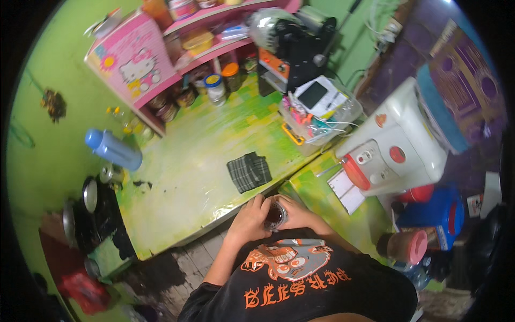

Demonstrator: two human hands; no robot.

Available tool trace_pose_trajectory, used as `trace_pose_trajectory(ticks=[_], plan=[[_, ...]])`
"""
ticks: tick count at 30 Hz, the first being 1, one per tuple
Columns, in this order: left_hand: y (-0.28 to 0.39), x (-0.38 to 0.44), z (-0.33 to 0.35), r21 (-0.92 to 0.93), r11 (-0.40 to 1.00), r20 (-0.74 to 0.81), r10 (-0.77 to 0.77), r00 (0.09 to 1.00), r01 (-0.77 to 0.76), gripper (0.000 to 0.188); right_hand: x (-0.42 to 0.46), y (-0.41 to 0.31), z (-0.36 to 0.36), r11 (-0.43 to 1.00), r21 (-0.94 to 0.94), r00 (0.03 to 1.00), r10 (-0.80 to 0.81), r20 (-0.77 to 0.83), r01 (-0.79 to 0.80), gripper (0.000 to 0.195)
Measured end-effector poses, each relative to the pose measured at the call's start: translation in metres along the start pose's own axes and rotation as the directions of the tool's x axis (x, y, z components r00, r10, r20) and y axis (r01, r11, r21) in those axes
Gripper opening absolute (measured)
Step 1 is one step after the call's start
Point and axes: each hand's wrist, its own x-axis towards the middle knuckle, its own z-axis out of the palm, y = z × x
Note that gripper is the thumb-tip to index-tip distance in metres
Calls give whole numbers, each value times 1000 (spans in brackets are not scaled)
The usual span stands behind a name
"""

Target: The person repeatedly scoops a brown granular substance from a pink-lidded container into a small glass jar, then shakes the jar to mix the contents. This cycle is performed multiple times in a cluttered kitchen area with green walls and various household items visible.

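Note:
A clear glass of dark brown drink (275, 216) is held close to the front of a black printed T-shirt (297, 277). My left hand (249, 219) wraps its left side, the fingers curled over the far rim area. From the other side my right hand (297, 213) cups the same glass. Small bubbles show on the drink's surface. Just beyond the hands, a folded dark plaid cloth (249, 172) lies on the green-and-yellow covered table (181, 181).
A blue thermos flask (116, 151) stands at the left. Jars, including a blue-lidded jar (215, 89), line a pink shelf unit (132, 64). A plastic box of odds and ends (322, 116) sits at the back right, near a white water dispenser (402, 137). Pans (90, 195) are at the left.

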Motion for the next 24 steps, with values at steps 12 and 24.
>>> trace_pose_trajectory(ticks=[12, 24], plan=[[-40, -53, -14, -117, 913, -294, -409, 864, 392, 78, 123, -25, 32, 937, 132, 852, -350, 389, 324, 79], [-74, -68, -6, -212, 758, -461, -634, 621, 616, 86, 219, -35, 58, 843, 236, 581, -511, 634, 483, 76]])
